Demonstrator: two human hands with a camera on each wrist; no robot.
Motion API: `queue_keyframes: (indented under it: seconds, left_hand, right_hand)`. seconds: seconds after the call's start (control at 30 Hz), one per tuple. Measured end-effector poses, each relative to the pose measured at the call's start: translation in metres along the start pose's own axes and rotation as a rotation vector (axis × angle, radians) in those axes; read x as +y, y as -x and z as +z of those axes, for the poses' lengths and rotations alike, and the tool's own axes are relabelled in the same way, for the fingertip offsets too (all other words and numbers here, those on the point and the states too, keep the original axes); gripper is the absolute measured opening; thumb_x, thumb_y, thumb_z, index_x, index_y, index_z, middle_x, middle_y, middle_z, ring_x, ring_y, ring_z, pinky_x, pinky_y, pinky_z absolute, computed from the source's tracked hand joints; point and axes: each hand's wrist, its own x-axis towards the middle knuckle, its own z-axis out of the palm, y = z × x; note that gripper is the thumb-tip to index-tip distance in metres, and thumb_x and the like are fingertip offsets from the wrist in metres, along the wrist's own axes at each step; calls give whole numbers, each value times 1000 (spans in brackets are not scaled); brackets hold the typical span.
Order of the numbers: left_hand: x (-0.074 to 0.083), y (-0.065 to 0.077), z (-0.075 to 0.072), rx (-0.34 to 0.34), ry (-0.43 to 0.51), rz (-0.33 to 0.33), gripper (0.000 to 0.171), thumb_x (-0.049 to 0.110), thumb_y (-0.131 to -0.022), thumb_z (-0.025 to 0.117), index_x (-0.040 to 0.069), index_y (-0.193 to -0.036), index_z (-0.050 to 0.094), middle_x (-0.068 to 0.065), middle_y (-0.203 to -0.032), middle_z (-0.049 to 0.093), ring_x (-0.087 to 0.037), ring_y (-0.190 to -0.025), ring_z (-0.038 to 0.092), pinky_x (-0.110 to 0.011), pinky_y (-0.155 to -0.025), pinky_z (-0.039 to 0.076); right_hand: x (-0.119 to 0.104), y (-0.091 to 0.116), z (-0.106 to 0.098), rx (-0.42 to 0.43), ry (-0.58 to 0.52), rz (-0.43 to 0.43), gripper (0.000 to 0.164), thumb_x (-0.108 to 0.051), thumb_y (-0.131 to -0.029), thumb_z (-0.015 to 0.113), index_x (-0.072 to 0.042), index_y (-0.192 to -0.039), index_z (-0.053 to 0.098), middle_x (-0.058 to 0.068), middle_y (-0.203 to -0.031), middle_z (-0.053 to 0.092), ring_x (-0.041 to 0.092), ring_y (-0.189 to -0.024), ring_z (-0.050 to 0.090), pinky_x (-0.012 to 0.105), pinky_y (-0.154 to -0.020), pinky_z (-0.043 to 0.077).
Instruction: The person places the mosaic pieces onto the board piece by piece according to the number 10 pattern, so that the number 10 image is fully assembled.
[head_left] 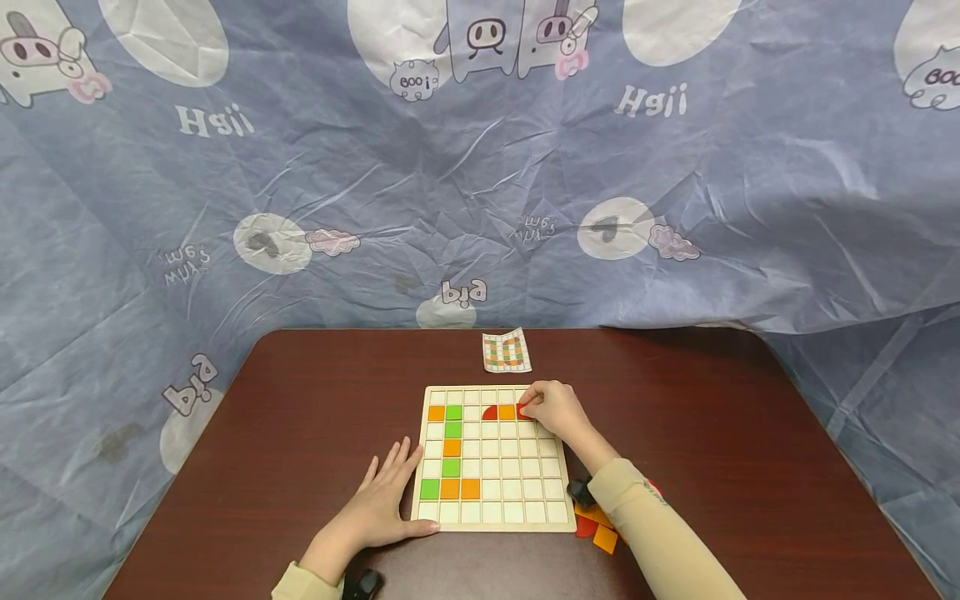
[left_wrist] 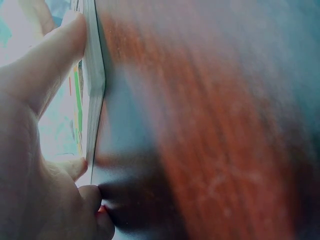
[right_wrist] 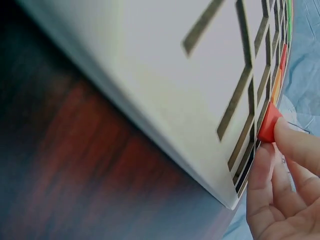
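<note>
A pale wooden grid board (head_left: 495,527) lies on the table. My right hand (head_left: 557,408) reaches over its far right part and pinches a red tile (right_wrist: 270,122) between thumb and fingers. The tile stands tilted at a cell of the second row from the back, beside an orange square (head_left: 507,412) and a red quarter-round tile (head_left: 491,412). At the board's near left corner rests my left hand (head_left: 378,510), fingers spread along the left edge and thumb on the front edge. Green and orange squares, such as the green one (head_left: 430,489), fill several cells on the left.
Loose red and orange tiles, one an orange square (head_left: 605,539), lie at the board's near right corner, partly under the right sleeve (head_left: 652,517). Behind the board is a small card (head_left: 506,351) printed with a coloured grid. A patterned cloth (head_left: 480,167) hangs behind the dark table (head_left: 315,400).
</note>
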Motion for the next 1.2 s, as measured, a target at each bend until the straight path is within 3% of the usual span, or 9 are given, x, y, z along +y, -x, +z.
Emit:
queue_keyframes:
  seconds: [0.23,0.43,0.73,0.97,1.2]
  left_hand:
    - [0,0,1,-5,7,-6,114,60,-74,78,6,-157,23,-22,-163,16,-38,-152,12,-66,-118,9]
    - [2,-1,0,-10,0,-7,114,61,-75,76,6,-157,22,-21,-164,15,-38,-153,11,-65,-119,9]
    - [1,-1,1,1,-12,-5,114,62,-74,77,6,-157,23,-21,-164,15,-37,-153,13,-65,-119,10]
    - [1,-3,-1,13,-31,-5,114,62,-74,76,5,-157,23,-22,-163,16,-37,-152,13,-64,-120,10]
    - [0,-2,1,12,-40,-14,114,64,-73,75,6,-157,24,-21,-164,15,-37,-153,12,-63,-120,10]
  right_hand:
    - [0,0,5,10,89,-20,2,-7,-84,76,-7,-83,74,2,-79,70,12,-68,61,27,-63,52]
    - [0,4,3,-1,122,-33,4,-7,-85,75,-9,-84,77,6,-95,70,20,-83,64,33,-74,56]
    - [6,15,-22,-81,-14,-11,13,-14,-89,72,-8,-100,76,3,-94,74,15,-80,66,30,-71,55]
    - [20,38,-50,-156,-53,-77,19,-16,-91,71,-5,-106,74,3,-96,74,13,-83,65,29,-74,55]
    - [38,71,-70,-215,-82,-78,23,-20,-89,72,-4,-106,73,2,-95,74,15,-83,68,24,-72,55]
